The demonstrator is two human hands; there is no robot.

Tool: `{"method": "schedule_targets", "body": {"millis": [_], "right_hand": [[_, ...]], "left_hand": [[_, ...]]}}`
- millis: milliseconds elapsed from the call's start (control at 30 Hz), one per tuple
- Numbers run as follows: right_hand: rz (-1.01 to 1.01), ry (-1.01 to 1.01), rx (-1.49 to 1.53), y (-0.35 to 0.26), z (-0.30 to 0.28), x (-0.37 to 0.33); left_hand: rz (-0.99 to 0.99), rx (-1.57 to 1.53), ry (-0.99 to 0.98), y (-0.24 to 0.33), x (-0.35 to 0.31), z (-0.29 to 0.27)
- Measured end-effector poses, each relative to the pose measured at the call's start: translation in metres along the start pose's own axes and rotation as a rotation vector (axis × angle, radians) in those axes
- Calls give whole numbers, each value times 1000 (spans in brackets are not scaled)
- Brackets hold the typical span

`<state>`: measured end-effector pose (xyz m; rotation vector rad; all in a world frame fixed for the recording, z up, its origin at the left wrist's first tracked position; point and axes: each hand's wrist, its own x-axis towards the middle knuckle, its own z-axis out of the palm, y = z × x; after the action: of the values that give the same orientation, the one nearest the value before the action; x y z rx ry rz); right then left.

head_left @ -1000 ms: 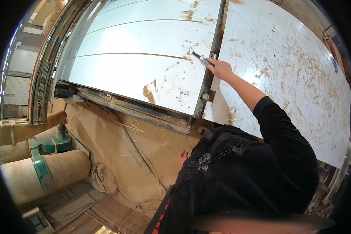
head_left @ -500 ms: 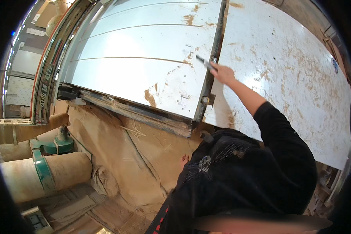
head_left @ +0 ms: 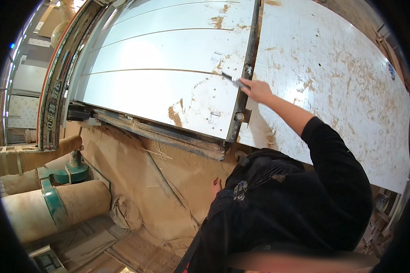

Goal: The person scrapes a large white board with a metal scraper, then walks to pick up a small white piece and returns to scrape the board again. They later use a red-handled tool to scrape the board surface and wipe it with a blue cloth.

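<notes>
My right hand [head_left: 258, 91] is closed around a slim grey tool with a dark end [head_left: 232, 79]; its exact kind is too blurred to tell. The tool points left over the near right corner of a white panel [head_left: 146, 98], whose surface has dark straight grooves and brown dust patches. Below the wrist lies the dark metal rail [head_left: 244, 95] between this panel and a second white sheet [head_left: 300, 113]. Low beside my body, my left hand [head_left: 217, 185] shows only partly past the black clothing, apart from the panel.
Along the left runs a long machine beam [head_left: 54, 100] with a red edge. Thick dusty duct pipes [head_left: 77, 204] with green fittings lie at lower left, near a crumpled sack [head_left: 125, 213]. Sawdust covers the floor [head_left: 136, 182]. A round metal knob [head_left: 239, 117] sits on the rail.
My right hand has shifted slightly toward me, and the tool's dark end has swung left and nearer over the panel. My left hand stays low by my body.
</notes>
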<state>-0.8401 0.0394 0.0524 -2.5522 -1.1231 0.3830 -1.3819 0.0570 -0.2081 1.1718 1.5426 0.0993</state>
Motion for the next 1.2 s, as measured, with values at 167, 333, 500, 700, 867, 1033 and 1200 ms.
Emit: {"method": "schedule_targets", "body": {"millis": [167,333,500,700,867,1033,1200], "right_hand": [[238,141,105,18,-18,31],[70,126,53,24,-7,2],[41,94,51,19,-9,-36],[70,93,26,13,-8,-21],[110,87,-16,26,-9,-10],[241,340,427,60,-4,42],[645,43,1273,80,-13,0]], "left_hand": [[-1,-109,-15,-11,2,19],[-71,-128,41,-28,1,12],[-140,-88,-40,3,-26,13],[4,-59,-63,21,-14,5],[47,-28,-60,34,-14,14],[22,-201,-89,5,1,8],[336,-154,31,95,-32,15]]}}
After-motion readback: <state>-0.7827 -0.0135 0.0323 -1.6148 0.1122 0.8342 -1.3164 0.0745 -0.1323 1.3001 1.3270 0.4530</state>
